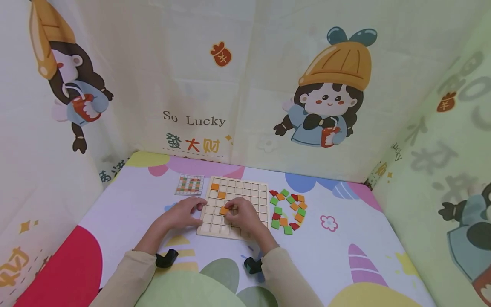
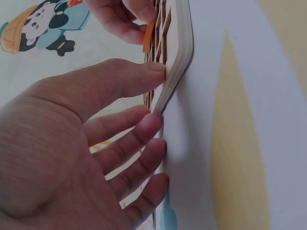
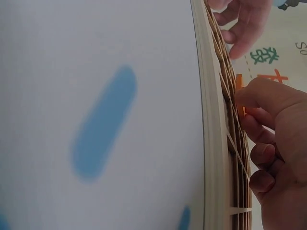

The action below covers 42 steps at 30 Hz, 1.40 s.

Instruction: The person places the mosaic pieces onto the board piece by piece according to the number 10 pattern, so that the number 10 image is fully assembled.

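Note:
A shallow wooden grid board point(image 1: 249, 187) lies on the table. My right hand point(image 1: 243, 215) is over its middle and pinches an orange square tile point(image 1: 223, 210) between thumb and fingers. In the right wrist view that tile stands tilted close over the grid cells. Two more orange tiles, one in an upper left cell point(image 1: 215, 186) and one diagonally below it point(image 1: 221, 195), sit in the grid. My left hand point(image 1: 186, 212) is at the board's left edge. Its thumb point(image 2: 139, 76) touches the rim, and the other fingers are spread loosely along the side.
Left of the board lies a small card point(image 1: 189, 184) printed with a coloured grid pattern. To the right, several loose green, orange and red pieces point(image 1: 285, 229) are scattered. A patterned cloth point(image 1: 322, 256) covers the table, and printed curtains point(image 1: 253, 85) enclose it.

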### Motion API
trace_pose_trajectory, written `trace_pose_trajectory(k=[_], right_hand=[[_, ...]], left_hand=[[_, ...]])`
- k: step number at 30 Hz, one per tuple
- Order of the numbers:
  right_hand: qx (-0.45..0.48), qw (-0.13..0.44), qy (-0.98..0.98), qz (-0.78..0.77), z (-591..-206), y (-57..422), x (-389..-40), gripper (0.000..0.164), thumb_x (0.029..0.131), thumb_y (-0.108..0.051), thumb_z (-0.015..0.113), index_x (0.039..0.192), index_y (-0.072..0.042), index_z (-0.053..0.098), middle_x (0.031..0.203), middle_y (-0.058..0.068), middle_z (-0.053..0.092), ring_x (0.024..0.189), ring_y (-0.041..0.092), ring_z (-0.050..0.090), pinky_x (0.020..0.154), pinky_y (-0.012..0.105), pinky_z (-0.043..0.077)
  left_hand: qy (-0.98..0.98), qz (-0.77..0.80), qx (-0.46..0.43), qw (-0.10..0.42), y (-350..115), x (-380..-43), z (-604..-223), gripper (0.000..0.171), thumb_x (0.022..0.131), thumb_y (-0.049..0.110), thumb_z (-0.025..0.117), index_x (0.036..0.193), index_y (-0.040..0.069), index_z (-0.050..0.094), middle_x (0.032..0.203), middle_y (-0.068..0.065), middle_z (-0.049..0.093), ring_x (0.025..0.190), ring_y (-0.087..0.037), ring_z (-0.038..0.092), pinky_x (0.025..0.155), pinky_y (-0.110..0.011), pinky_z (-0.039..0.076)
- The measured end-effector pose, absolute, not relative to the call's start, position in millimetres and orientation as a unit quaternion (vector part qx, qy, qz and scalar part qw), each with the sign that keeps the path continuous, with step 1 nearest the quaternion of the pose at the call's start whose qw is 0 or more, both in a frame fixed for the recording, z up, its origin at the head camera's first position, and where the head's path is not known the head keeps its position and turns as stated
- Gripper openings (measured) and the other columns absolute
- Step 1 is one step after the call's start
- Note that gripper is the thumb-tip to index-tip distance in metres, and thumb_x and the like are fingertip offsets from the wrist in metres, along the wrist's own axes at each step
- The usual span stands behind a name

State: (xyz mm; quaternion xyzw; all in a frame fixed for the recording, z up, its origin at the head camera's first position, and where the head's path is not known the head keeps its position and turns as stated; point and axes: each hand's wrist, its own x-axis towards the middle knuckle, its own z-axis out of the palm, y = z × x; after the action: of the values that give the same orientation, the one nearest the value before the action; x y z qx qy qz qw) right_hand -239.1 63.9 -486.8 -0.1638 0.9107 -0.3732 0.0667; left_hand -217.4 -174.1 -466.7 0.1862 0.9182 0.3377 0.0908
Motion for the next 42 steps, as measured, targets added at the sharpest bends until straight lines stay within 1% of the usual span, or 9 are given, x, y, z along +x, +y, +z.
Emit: trace_pose_trajectory(k=[6,12,14,20,25,27,33,35,42], right_hand=[[-0.183,0.052,0.917,-0.350,-485,59,-240,0.016,0.086,-0.020,0.070,0.102,-0.021,0.074,0.100,-0.008,0.064,0.091,0.011,0.053,0.084,0.026,0.047],[-0.187,0.054,0.911,-0.364,-485,56,-242,0.013,0.086,-0.019,0.071,0.099,-0.021,0.075,0.102,-0.008,0.065,0.093,0.010,0.053,0.082,0.024,0.047],[-0.189,0.057,0.908,-0.369,-484,54,-243,0.013,0.086,-0.018,0.072,0.098,-0.020,0.075,0.102,-0.007,0.065,0.095,0.011,0.054,0.082,0.025,0.047],[-0.193,0.053,0.912,-0.357,-484,47,-245,0.013,0.084,-0.013,0.072,0.096,-0.018,0.075,0.100,-0.005,0.065,0.099,0.012,0.057,0.092,0.030,0.048],[-0.186,0.054,0.916,-0.352,-485,46,-245,0.012,0.084,-0.015,0.071,0.095,-0.018,0.074,0.104,-0.004,0.065,0.101,0.012,0.057,0.095,0.033,0.047],[-0.182,0.055,0.915,-0.356,-485,46,-244,0.012,0.085,-0.015,0.071,0.095,-0.018,0.074,0.105,-0.004,0.065,0.099,0.012,0.056,0.093,0.032,0.047],[-0.170,0.056,0.909,-0.377,-481,54,-242,0.013,0.086,-0.017,0.070,0.099,-0.019,0.074,0.102,-0.006,0.065,0.088,0.012,0.052,0.077,0.025,0.045],[-0.165,0.056,0.909,-0.378,-480,57,-242,0.015,0.086,-0.018,0.070,0.101,-0.019,0.074,0.101,-0.006,0.064,0.088,0.011,0.052,0.075,0.024,0.046],[-0.149,0.047,0.909,-0.387,-479,74,-241,0.017,0.087,-0.016,0.069,0.104,-0.017,0.073,0.104,-0.004,0.064,0.086,0.015,0.051,0.071,0.026,0.046]], left_hand=[[0.919,0.333,0.195,0.085,-174,-218,-467,0.053,0.075,0.012,0.077,0.123,0.003,0.057,0.096,-0.004,0.054,0.083,-0.015,0.045,0.073,-0.029,0.037],[0.918,0.332,0.197,0.087,-174,-218,-468,0.053,0.075,0.012,0.077,0.122,0.002,0.057,0.096,-0.004,0.054,0.083,-0.016,0.044,0.073,-0.029,0.037],[0.919,0.330,0.196,0.087,-174,-218,-468,0.053,0.075,0.012,0.077,0.123,0.002,0.057,0.096,-0.004,0.054,0.083,-0.015,0.044,0.073,-0.029,0.036],[0.920,0.329,0.191,0.093,-174,-219,-468,0.053,0.075,0.012,0.077,0.123,0.003,0.056,0.096,-0.004,0.054,0.083,-0.016,0.044,0.073,-0.030,0.036],[0.919,0.331,0.191,0.095,-174,-218,-468,0.053,0.075,0.013,0.077,0.123,0.003,0.057,0.096,-0.003,0.053,0.083,-0.016,0.044,0.073,-0.030,0.037],[0.919,0.331,0.193,0.094,-174,-218,-468,0.053,0.075,0.013,0.077,0.123,0.003,0.057,0.095,-0.003,0.053,0.083,-0.016,0.044,0.073,-0.030,0.037],[0.919,0.331,0.196,0.090,-174,-217,-468,0.053,0.074,0.012,0.078,0.122,0.002,0.057,0.095,-0.004,0.054,0.083,-0.017,0.045,0.073,-0.029,0.037],[0.919,0.331,0.193,0.091,-174,-217,-468,0.053,0.074,0.012,0.078,0.122,0.002,0.057,0.095,-0.004,0.054,0.084,-0.017,0.045,0.073,-0.029,0.037],[0.921,0.329,0.190,0.092,-174,-219,-469,0.052,0.075,0.012,0.077,0.122,0.003,0.057,0.094,-0.003,0.053,0.084,-0.017,0.045,0.073,-0.030,0.037]])
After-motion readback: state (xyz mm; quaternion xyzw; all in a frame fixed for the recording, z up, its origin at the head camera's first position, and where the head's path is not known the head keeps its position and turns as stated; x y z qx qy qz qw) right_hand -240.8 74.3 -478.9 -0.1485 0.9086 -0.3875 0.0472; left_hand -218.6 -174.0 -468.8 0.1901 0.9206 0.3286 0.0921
